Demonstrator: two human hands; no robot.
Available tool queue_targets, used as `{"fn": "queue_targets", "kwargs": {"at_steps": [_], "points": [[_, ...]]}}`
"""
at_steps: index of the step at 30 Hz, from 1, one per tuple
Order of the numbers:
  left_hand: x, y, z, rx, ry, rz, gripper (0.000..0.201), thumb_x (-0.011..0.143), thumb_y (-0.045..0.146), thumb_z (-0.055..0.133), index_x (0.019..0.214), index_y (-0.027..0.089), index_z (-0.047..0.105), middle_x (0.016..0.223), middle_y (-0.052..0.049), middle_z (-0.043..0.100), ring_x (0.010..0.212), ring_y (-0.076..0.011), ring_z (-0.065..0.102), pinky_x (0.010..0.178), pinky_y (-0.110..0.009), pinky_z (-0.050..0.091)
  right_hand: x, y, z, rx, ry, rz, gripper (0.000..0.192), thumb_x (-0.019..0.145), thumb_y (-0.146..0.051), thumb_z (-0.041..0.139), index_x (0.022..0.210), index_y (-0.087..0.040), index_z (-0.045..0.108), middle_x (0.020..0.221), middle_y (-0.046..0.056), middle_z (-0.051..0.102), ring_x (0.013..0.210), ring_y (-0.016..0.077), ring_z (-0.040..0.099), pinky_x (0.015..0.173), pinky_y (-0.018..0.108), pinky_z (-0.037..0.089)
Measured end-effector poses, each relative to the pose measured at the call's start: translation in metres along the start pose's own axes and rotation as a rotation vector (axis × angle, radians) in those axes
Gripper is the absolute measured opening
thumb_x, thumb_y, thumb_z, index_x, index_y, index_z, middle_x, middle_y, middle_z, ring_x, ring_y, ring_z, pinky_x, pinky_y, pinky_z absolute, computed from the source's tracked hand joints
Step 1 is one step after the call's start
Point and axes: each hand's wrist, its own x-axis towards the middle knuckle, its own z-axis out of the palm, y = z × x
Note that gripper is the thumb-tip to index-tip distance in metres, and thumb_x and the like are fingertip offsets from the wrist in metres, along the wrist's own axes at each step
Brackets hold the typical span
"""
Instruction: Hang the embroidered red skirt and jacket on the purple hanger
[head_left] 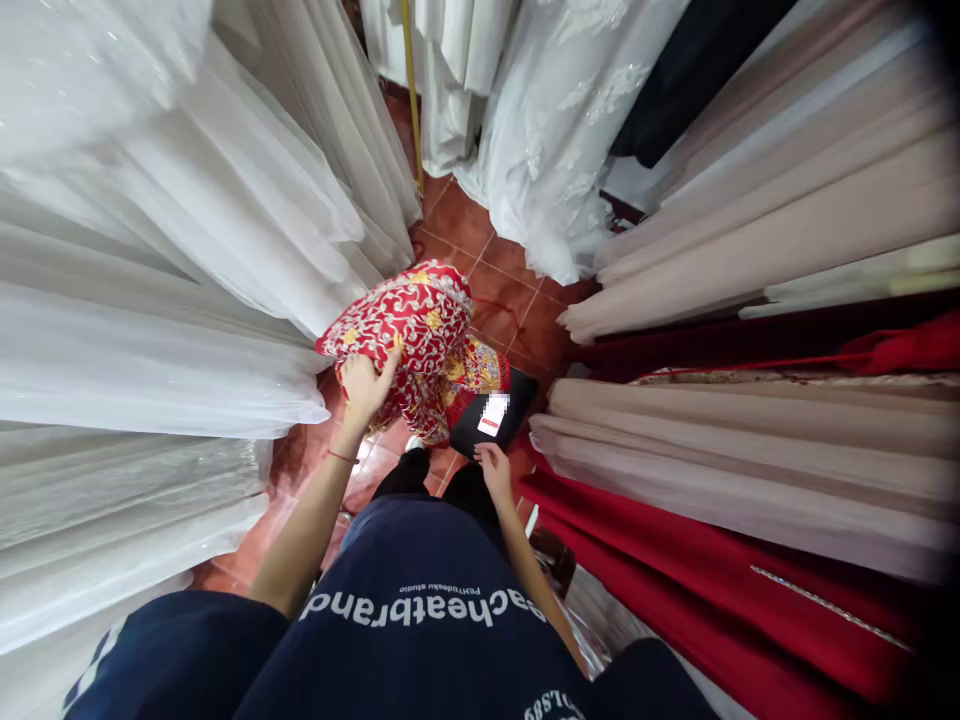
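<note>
My left hand [366, 385] grips a red garment [420, 325] with white and gold embroidery, holding it up bunched over the tiled floor. My right hand [495, 470] holds the near edge of a flat black bag [517, 400] that carries a small white label. Part of the red garment hangs down against the black bag. Both arms reach forward from my dark blue shirt at the bottom of the view.
White dresses [150, 300] hang close on the left and white lace gowns [555, 130] at the back. Beige and red garments [750, 450] crowd the right. A narrow strip of red-brown floor tiles [480, 240] runs between them. A yellow pole [411, 90] stands at the back.
</note>
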Motion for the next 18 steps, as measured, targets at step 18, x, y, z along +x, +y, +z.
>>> {"fn": "queue_targets", "kwargs": {"at_steps": [18], "points": [[0.049, 0.021, -0.006, -0.465, 0.070, -0.310, 0.024, 0.065, 0.028, 0.076, 0.084, 0.018, 0.066, 0.090, -0.006, 0.074, 0.091, -0.0210, 0.069, 0.087, -0.033, 0.057, 0.061, -0.124, 0.065, -0.007, -0.131, -0.217, 0.021, 0.091, -0.024, 0.043, 0.094, -0.019, 0.063, 0.102, 0.008, 0.061, 0.079, 0.0139, 0.063, 0.075, 0.028, 0.056]]}}
